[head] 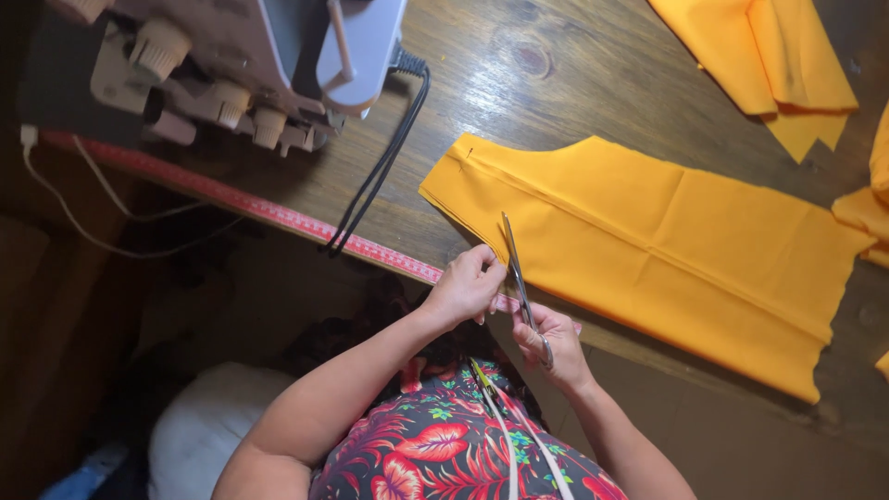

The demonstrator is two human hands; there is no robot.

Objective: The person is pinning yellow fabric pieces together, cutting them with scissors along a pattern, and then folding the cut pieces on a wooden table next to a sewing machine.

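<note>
scissors [517,278] handles hidden in right hand [554,344]

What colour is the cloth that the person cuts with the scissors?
The cloth is plain orange-yellow, seen best in the head view.

The bench [556,83] has bare wood between the sewing machine [231,65] and the large orange cloth [648,250], and a hand could pass there. A black cable [384,167] crosses this gap from the machine down to the bench edge. On the far right, folded orange pieces [769,60] close the corner. Between them and the large cloth is a narrow free strip. The scissors [517,273] stand over the near edge of the cloth.
</note>
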